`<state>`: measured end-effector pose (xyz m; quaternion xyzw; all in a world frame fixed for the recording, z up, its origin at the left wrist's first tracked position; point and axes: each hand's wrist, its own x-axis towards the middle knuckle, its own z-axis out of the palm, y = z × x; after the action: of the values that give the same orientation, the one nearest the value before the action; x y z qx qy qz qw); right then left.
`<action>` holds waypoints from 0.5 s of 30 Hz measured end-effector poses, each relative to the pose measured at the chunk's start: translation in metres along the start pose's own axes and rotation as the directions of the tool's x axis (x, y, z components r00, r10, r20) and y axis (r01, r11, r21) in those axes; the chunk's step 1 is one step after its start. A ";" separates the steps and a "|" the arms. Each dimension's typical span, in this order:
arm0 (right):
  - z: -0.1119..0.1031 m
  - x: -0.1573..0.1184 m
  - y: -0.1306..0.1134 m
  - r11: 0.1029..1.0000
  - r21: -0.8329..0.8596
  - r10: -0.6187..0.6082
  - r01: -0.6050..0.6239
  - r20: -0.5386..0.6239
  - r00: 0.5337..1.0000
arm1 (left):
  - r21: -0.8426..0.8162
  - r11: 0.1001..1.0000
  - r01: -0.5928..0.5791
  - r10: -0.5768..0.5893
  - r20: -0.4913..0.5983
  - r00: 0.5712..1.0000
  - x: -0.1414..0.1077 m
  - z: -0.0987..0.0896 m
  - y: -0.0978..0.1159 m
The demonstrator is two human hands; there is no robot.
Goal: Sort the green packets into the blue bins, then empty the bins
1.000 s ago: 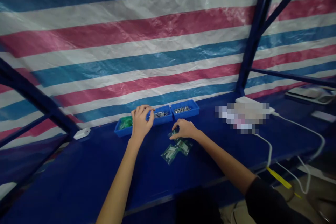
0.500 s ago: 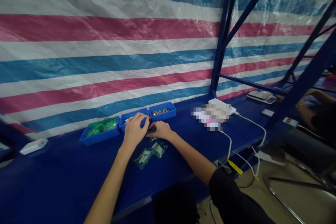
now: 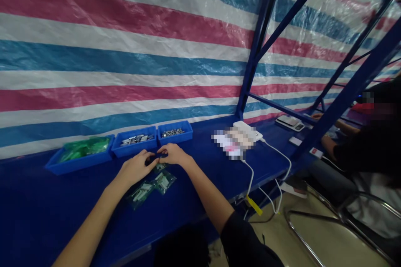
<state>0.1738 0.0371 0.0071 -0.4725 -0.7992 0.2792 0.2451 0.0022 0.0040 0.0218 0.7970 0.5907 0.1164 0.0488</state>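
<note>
Both hands (image 3: 134, 170) (image 3: 173, 154) now closer tog.; 3 blue bins (image 3: 136, 149), 3 pkts (image 3: 163, 181).

No readable text or labels.

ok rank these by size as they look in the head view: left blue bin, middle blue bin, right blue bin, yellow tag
1. Left blue bin
2. Middle blue bin
3. Right blue bin
4. Yellow tag, clearly smallest
</note>
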 end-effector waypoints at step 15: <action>0.000 -0.001 0.000 0.998 0.067 -0.012 0.014 -0.030 0.999 | -0.524 0.848 -0.084 0.146 0.077 0.986 0.001 0.005 -0.006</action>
<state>0.1743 0.0363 0.0075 -0.4628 -0.7886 0.2974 0.2747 -0.0017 0.0073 0.0154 0.7936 0.4849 0.2283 0.2882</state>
